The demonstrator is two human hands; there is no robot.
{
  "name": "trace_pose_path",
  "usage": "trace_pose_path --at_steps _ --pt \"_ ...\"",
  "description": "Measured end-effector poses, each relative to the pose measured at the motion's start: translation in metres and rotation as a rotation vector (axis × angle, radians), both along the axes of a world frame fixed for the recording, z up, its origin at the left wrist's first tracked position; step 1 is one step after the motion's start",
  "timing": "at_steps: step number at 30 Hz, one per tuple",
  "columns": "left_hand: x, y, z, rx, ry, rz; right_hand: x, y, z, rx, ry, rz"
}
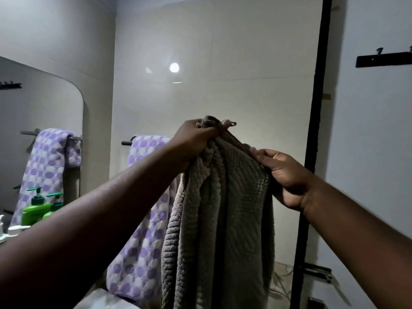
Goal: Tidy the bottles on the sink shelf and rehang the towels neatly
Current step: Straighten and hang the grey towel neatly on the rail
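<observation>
A grey ribbed towel [225, 219] hangs in front of me, held up by its top edge. My left hand [196, 139] grips the bunched top at the upper left. Lower and to the right, my right hand [283, 175] pinches the same top edge. Behind it, a purple-and-white dotted towel [142, 241] hangs over a dark towel bar [127, 142] on the tiled wall. A green pump bottle [35, 208] stands at the lower left by the mirror, with white bottle tops [16, 230] beside it.
A mirror [44, 108] on the left wall reflects the dotted towel and the bottle. A black vertical frame [316, 108] runs down the right side. A black hook rail [383, 60] is fixed high on the right wall.
</observation>
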State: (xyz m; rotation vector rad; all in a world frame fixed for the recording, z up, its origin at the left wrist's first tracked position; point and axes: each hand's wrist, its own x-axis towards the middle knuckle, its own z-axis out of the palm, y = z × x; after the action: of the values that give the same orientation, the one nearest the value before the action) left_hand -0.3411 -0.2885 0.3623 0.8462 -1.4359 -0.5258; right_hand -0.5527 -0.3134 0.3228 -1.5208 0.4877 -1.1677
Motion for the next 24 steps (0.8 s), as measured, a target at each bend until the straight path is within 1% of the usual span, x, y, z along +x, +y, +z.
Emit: trace_pose_path --at_steps 3,5,7,10,11,13,14,15,16,17,18,20,22,23,24 --pt "-0.004 -0.001 -0.009 0.078 -0.175 -0.164 0.01 0.001 0.005 -0.079 -0.028 -0.109" --pt "-0.017 -0.005 -0.016 0.04 -0.247 -0.218 0.02 0.004 0.015 -0.117 -0.023 -0.186" --pt "-0.025 -0.006 -0.017 -0.024 -0.235 -0.152 0.025 0.006 0.02 -0.114 -0.051 -0.227" --pt "-0.022 -0.007 -0.014 -0.1 -0.164 -0.033 0.021 0.01 0.015 -0.085 -0.104 -0.104" --pt "-0.02 -0.008 -0.012 -0.104 -0.131 0.027 0.018 0.012 0.01 -0.072 -0.082 -0.063" --pt "-0.014 -0.009 -0.009 -0.116 -0.065 0.108 0.014 0.015 -0.004 -0.065 0.048 -0.034" --pt "-0.011 -0.009 -0.007 -0.132 -0.048 0.11 0.013 0.015 -0.012 -0.079 0.135 -0.051" --pt "-0.008 -0.009 -0.005 -0.144 -0.054 0.099 0.013 0.015 -0.019 -0.084 0.182 -0.085" --pt "-0.003 -0.009 -0.004 -0.155 -0.088 0.083 0.013 0.013 -0.021 -0.077 0.17 -0.133" --pt "0.0 -0.008 -0.003 -0.155 -0.15 0.053 0.013 0.012 -0.019 -0.06 0.116 -0.176" --pt "0.002 -0.006 -0.004 -0.129 -0.238 0.009 0.014 0.012 -0.015 -0.051 0.05 -0.205" --pt "-0.001 0.0 -0.009 -0.001 -0.465 -0.075 0.018 0.012 -0.001 -0.078 -0.015 -0.222" --pt "-0.008 0.001 -0.014 0.093 -0.693 -0.007 0.024 0.011 0.011 -0.1 -0.042 -0.228" --pt "-0.01 0.0 -0.014 0.09 -0.738 0.039 0.026 0.009 0.015 -0.106 -0.062 -0.228" --pt "-0.011 0.0 -0.013 0.068 -0.716 0.06 0.028 0.009 0.017 -0.112 -0.079 -0.226"
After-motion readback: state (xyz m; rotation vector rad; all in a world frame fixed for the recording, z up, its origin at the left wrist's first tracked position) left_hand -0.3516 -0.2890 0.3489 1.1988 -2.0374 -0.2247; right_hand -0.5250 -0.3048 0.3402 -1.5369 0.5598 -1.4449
